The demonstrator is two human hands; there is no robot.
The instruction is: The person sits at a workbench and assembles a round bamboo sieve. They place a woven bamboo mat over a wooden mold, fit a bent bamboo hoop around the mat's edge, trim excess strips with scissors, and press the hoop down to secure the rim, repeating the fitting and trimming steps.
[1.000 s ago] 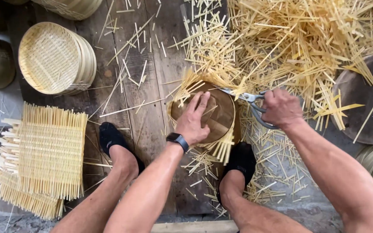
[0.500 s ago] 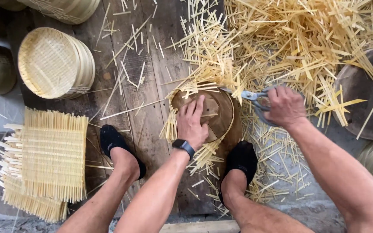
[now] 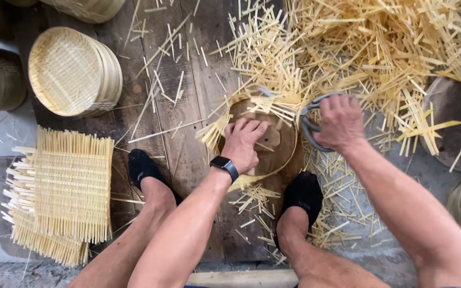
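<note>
My left hand (image 3: 244,143), with a dark watch on the wrist, presses flat on a round wooden disc (image 3: 279,145) that lies on a woven bamboo mat. The mat's trimmed edge and loose strip ends (image 3: 217,128) stick out around the disc. My right hand (image 3: 339,121) grips a pair of scissors (image 3: 308,118) by the handles, at the disc's right rim. The blades are mostly hidden among the strips at the top of the disc. My two feet in black shoes rest on either side, below the disc.
A big heap of cut bamboo strips (image 3: 369,48) covers the upper right. Round woven trays (image 3: 73,72) are stacked at upper left. Square woven mats (image 3: 62,186) are piled at lower left. A dark round board (image 3: 457,114) lies at the right edge.
The scissors have moved along the disc's upper rim, and my right hand has closed in on the disc. My left hand has stayed pressed on the disc. More of the mat's edge is cut off.
</note>
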